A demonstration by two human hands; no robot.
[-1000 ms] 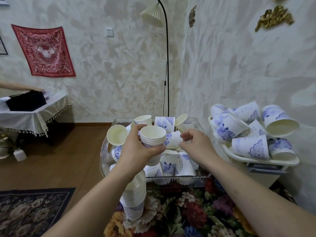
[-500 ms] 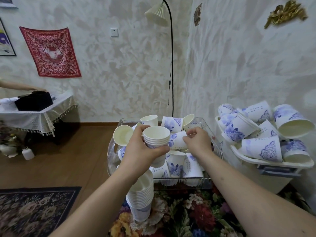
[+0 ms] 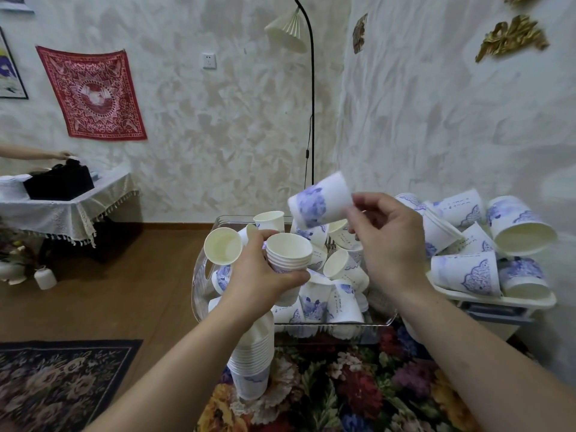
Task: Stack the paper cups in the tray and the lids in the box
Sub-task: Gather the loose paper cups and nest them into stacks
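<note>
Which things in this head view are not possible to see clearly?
- Raised cup: motion-blurred; print unreadable.
- Right hand: fingertip grip hidden behind that cup.
- Stack in left hand: base covered by fingers; count unclear.
- Clear tray: floor buried under cups.
- Lids, box: not identifiable.

Left hand (image 3: 260, 275) grips a cup stack (image 3: 288, 254); right hand (image 3: 389, 241), raised, pinches a tilted cup (image 3: 319, 201)

Bare forearms (image 3: 174, 363), no sleeves.
</note>
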